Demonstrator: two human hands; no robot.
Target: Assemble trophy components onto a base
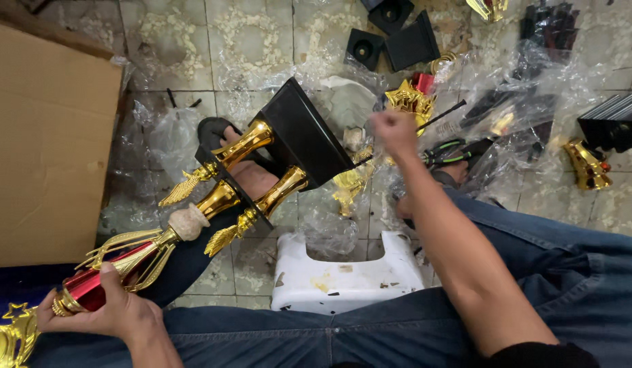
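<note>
With the left hand [118,315] gripping only the red stem of the trophy [213,197], which lies tilted across the lap, and the right hand [393,131] fisted on a thin rod [442,112] near the black base [305,133], the columns could probably twist loose.

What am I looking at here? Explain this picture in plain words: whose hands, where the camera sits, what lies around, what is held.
One picture, from a camera on a seated person's head, looking down over their jeans. The left hand grips the red stem of a gold trophy with a black base. The right hand is fisted around a thin black rod running toward that base. On the tiled floor lie clear plastic wrappers, spare black bases, gold parts, a white stool and cardboard.
</note>
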